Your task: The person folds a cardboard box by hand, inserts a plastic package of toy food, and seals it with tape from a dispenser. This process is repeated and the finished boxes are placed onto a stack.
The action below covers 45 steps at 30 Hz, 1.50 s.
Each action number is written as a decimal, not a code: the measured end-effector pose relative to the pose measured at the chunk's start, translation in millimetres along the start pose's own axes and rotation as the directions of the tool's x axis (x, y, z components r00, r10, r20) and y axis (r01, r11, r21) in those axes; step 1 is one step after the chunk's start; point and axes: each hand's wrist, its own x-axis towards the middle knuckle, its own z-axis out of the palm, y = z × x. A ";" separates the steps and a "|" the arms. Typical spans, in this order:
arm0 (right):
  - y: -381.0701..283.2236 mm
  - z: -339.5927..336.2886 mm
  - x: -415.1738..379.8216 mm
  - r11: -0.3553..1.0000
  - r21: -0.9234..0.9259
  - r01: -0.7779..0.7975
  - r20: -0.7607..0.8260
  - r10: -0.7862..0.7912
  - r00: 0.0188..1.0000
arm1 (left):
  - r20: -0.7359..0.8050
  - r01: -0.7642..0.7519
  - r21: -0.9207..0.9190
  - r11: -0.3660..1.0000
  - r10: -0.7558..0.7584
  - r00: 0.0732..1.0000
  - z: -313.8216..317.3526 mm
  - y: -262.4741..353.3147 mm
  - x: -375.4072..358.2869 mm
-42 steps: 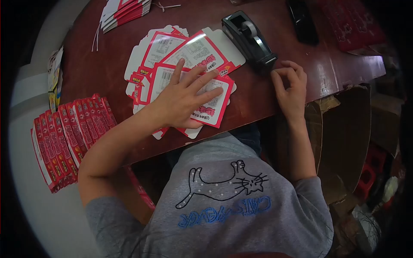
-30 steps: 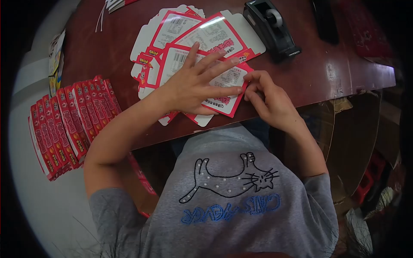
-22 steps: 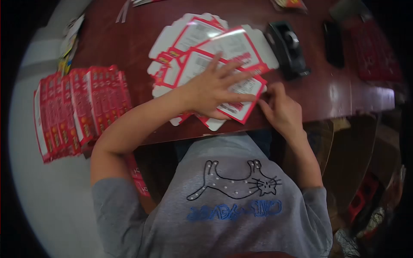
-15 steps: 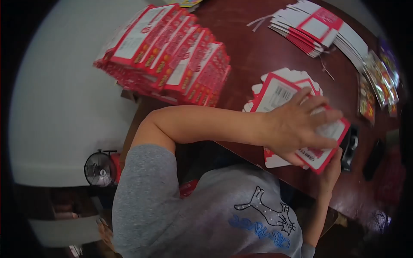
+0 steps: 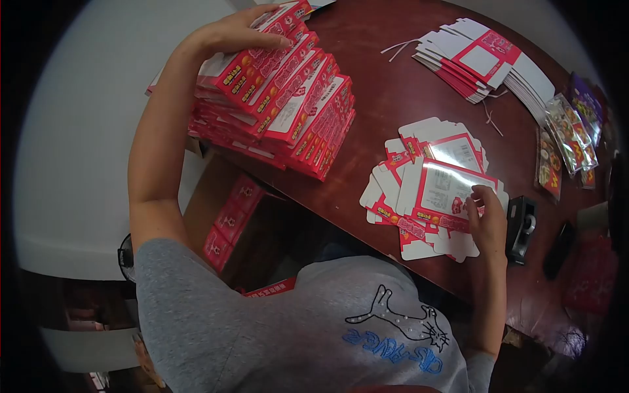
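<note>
My left hand (image 5: 244, 31) is at the top of the stack of red boxes (image 5: 308, 105), with thumb and fingers closed round the end of an upper box (image 5: 252, 75). My right hand (image 5: 485, 213) rests on the right side of a pile of flat, unfolded red-and-white cartons. Its fingers are curled but apart, touching the top carton (image 5: 442, 190), which has a clear shiny window. More flat cartons (image 5: 386, 190) lie fanned out under it, with white flaps sticking out.
Folded white-and-red cartons (image 5: 488, 56) lie at the table's back right, beside shiny snack packets (image 5: 570, 134). A black tape dispenser (image 5: 522, 229) stands right of my right hand. Below the table edge, a cardboard box (image 5: 219, 203) holds red boxes. A fan (image 5: 126, 257) is at the left.
My left hand has moved from the carton pile to the box stack. The red-framed box that both hands held over the pile is gone from there. My right hand has shifted up onto the flat cartons.
</note>
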 end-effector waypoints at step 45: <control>-103.0 -30.7 -115.2 0.568 0.797 -0.207 0.080 0.239 0.968 | 0.057 0.165 -0.978 -0.129 0.595 0.802 294.7 102.1 -154.5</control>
